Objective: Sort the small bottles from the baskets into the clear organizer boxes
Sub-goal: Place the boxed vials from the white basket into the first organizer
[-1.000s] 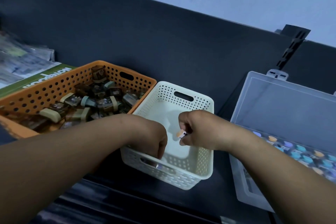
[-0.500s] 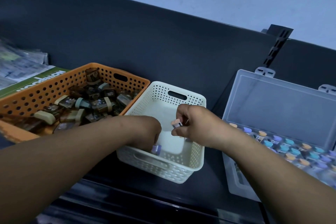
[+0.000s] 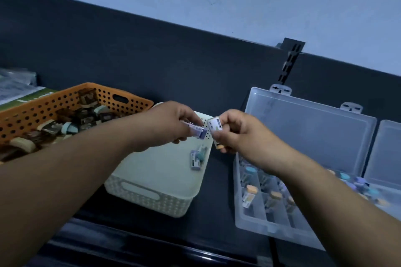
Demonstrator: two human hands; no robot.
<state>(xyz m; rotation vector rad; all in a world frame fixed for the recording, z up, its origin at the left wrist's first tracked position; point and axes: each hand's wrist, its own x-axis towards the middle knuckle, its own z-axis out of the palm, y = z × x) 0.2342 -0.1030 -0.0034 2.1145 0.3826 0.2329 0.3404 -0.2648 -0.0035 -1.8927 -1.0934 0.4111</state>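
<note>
Fingers (image 3: 191, 117) of the left hand (image 3: 171, 124) are pinching a purple-cap bottle (image 3: 198, 132) by its body, and fingers (image 3: 226, 122) of the right hand (image 3: 237, 136) are curling round an orange-cap bottle (image 3: 214, 134) with its label facing up. Both bottles are hanging in the air, very close to each other, above the far right corner of the white basket (image 3: 152, 193). I think the person is holding them side by side to read the labels and check the cap colours, because each colour seems to be going to its own spot. Two more little bottles (image 3: 196, 157) are lying on their sides in the white basket, near its right wall, waiting for their turn. The clear organizer box (image 3: 256, 221) is sitting on the dark tabletop (image 3: 219, 197) just beside that basket on the right, and its lid (image 3: 310, 136) is standing open so a hand can go straight in. Orange, blue and purple caps are showing in its little rooms. The orange basket (image 3: 54, 102) is sitting on the left and holding many dark bottles (image 3: 71, 119). The left arm is hiding whether the two baskets are touching.
</note>
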